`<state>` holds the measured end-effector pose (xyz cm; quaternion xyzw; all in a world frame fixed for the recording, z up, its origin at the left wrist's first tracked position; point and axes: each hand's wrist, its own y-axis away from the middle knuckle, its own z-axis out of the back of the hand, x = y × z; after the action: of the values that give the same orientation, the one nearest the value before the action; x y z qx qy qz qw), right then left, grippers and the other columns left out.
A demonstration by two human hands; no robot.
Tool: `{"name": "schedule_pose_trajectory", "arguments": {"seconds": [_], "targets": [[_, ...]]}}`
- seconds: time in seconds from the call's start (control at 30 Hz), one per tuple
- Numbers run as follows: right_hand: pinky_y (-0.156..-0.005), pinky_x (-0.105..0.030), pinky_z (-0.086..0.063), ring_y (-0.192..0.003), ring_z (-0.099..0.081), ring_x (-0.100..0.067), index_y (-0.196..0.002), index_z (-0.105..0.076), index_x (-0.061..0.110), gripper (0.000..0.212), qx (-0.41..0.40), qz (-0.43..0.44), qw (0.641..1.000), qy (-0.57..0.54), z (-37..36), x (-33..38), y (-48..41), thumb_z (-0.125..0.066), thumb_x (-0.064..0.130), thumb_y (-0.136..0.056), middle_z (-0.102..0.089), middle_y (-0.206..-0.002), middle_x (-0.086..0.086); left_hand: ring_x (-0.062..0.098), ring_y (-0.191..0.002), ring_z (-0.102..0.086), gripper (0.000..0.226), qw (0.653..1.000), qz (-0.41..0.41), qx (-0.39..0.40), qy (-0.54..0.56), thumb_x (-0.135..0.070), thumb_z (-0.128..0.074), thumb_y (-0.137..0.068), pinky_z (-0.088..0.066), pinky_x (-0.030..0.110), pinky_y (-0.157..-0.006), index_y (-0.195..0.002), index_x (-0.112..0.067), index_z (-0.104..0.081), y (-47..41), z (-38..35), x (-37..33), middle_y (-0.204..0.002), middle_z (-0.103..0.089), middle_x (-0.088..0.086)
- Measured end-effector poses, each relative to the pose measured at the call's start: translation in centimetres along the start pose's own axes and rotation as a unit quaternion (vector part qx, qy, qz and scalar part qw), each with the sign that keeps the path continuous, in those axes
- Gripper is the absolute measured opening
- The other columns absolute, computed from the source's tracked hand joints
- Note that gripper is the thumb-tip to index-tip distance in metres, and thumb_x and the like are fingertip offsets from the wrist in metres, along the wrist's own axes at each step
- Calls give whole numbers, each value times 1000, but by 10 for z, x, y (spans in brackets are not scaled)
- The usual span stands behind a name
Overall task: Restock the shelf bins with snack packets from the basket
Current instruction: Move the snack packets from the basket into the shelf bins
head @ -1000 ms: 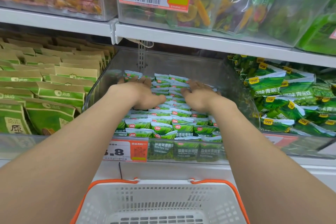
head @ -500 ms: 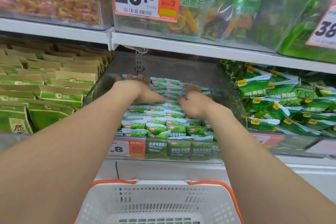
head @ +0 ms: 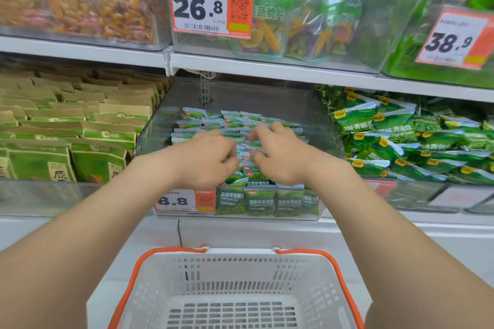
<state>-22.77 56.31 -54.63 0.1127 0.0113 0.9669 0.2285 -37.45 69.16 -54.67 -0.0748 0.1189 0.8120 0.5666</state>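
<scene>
Now both hands have pulled in from the flat, spread press of a second ago: left hand (head: 205,157) and right hand (head: 278,155) sit close together over the middle of the green snack packets (head: 240,120) in the centre clear bin (head: 267,93), fingers curled down toward the pile. Can't tell if either pinches a packet or just rakes them. Packets lie in rows in the bin, front row upright beside the 8.8 price tag (head: 184,200). Basket (head: 235,267) below shows bare mesh, no packets visible. Reads as final tidying; this bin's restock looks about finished.
</scene>
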Motion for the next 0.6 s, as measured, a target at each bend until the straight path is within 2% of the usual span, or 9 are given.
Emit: {"name": "schedule_pose_trajectory", "arguments": {"seconds": [0.07, 0.13, 0.2, 0.27, 0.3, 0.4, 0.5, 0.6], "targets": [[-99, -48, -50, -118, -54, -31, -117, -62, 14, 28, -1, 28, 1000, -7, 8, 16, 16, -55, 29, -95, -60, -120, -13, 22, -84, -56, 28, 999, -22, -27, 4, -36, -54, -95, -40, 34, -70, -77, -16, -62, 12, 3, -6, -78, -64, 3], [-81, -45, -59, -95, -66, -30, -99, -72, 7, 28, 52, 30, 998, 16, 13, 28, 31, -62, 30, -85, -73, -96, -14, 14, -69, -59, 26, 999, -26, -21, 9, -38, -62, -88, -43, 28, -61, -75, -16, -66, 26, 5, -9, -69, -67, -1], [-73, -42, -62, -84, -68, -28, -87, -75, 12, 21, 83, 31, 994, 61, 8, 32, 42, -67, 27, -76, -73, -83, -8, 8, -70, -61, 16, 999, -35, -4, -16, -39, -73, -80, -50, 30, -66, -80, -24, -71, 39, 4, -5, -73, -69, -8], [-71, -42, -63, -75, -66, -24, -75, -72, 15, 7, 60, 26, 995, 74, 1, 26, 44, -68, 20, -72, -69, -72, 0, 10, -80, -62, 14, 996, -42, 12, -79, -39, -77, -80, -49, 28, -71, -88, -28, -73, 45, -4, 1, -81, -69, -11], [-71, -41, -62, -74, -64, -22, -70, -70, 16, 3, 49, 22, 996, 75, -1, 23, 44, -70, 17, -73, -67, -70, 1, 13, -86, -63, 15, 994, -43, 10, -102, -40, -77, -82, -51, 30, -71, -91, -28, -72, 47, -8, 4, -85, -69, -11], [-68, -33, -49, -89, -62, -24, -65, -60, 24, 23, 26, 20, 995, 94, 3, 23, 49, -78, 23, -79, -64, -80, 4, 22, -98, -64, 18, 990, -32, -19, -134, -41, -74, -86, -51, 32, -67, -95, -26, -69, 52, -15, 6, -96, -69, -7], [-71, -32, -40, -101, -66, -27, -78, -63, 31, 18, -18, 20, 991, 135, 5, 29, 56, -80, 29, -83, -68, -95, 4, 26, -96, -64, 13, 987, 0, -50, -155, -34, -72, -88, -43, 32, -64, -87, -26, -62, 54, -16, 0, -92, -64, -6], [-72, -34, -39, -105, -66, -28, -84, -69, 31, 10, -64, -1, 991, 121, 8, 30, 56, -79, 28, -82, -69, -96, 6, 28, -93, -64, 11, 984, 36, -79, -155, -26, -70, -92, -35, 33, -63, -89, -29, -60, 53, -14, -2, -89, -57, -6]]}}
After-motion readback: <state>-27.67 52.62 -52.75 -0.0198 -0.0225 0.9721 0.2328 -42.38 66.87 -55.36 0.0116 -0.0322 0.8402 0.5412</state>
